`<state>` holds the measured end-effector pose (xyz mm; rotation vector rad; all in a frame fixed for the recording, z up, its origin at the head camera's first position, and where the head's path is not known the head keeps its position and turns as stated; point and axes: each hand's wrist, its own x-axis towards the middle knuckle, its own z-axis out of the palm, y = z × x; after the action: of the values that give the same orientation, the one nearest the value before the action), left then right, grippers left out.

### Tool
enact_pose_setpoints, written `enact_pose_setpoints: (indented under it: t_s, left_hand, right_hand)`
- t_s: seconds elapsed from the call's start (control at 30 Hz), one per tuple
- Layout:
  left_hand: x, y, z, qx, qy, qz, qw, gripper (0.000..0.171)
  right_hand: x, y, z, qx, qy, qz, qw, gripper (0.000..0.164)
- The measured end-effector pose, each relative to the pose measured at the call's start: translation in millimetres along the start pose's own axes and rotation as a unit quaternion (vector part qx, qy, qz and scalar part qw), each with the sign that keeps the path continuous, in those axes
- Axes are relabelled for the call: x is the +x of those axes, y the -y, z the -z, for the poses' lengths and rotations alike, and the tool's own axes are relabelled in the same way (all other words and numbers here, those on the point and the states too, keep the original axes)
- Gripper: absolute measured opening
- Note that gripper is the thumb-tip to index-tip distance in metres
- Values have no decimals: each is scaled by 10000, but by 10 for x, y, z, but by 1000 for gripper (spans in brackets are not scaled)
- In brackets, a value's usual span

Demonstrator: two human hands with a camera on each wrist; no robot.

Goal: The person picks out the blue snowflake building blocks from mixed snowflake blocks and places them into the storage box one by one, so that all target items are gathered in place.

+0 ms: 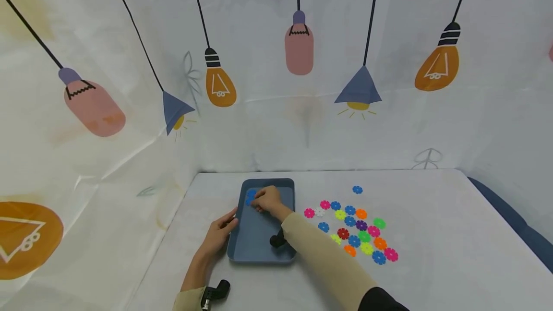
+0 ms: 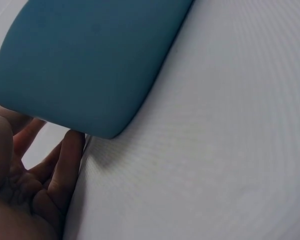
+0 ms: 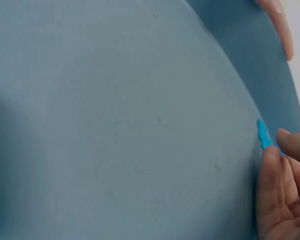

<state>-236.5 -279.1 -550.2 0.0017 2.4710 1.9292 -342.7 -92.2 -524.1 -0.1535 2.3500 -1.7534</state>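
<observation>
My left hand [image 1: 217,235] is at the left side of a blue-grey tray [image 1: 255,241], its thumb at the rim and its fingers [image 2: 67,165] against the outer wall in the left wrist view. Over the tray's far left part, my right hand [image 1: 269,199] pinches a small blue flower-shaped disc [image 3: 263,134] between thumb and fingertips, close to the foot of the tray wall. Blue discs [image 1: 252,193] lie in that far left corner, partly hidden by the right hand.
Right of the tray, many coloured flower-shaped discs lie scattered on the white table [image 1: 449,234], among them a pink disc [image 1: 390,254], an orange disc [image 1: 361,213] and a lone blue disc [image 1: 357,189]. A wall covering [image 1: 268,128] with printed lamps stands behind the table.
</observation>
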Motion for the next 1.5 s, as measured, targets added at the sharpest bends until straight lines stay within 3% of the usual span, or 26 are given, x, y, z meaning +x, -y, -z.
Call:
enact_pose_setpoints:
  t_s: [0.27, 0.43, 0.63, 0.83, 1.17, 1.5]
  left_hand:
    - [4, -2, -14, -78, -102, 230, 9997, 49]
    - [16, -18, -9, -9, -75, 319, 9995, 50]
    - [48, -32, 7, -34, -2, 280, 9996, 50]
    - [42, -31, 2, -47, 58, 321, 9995, 51]
    - [32, -20, 16, -29, 23, 453, 9990, 53]
    - [1, -50, 17, -4, 79, 390, 9992, 50]
  right_hand:
    - [-105, 159, 410, -365, 187, 247, 9989, 20]
    - [-98, 250, 742, -418, 548, 272, 9973, 23]
    - [-113, 390, 1152, -645, 1026, 530, 9912, 24]
    - [-223, 383, 1474, -1154, 1093, 737, 9845, 18]
    - [-404, 258, 1818, -1506, 1090, 813, 9792, 15]
    - [-510, 7, 1961, -2043, 1200, 637, 9694, 13]
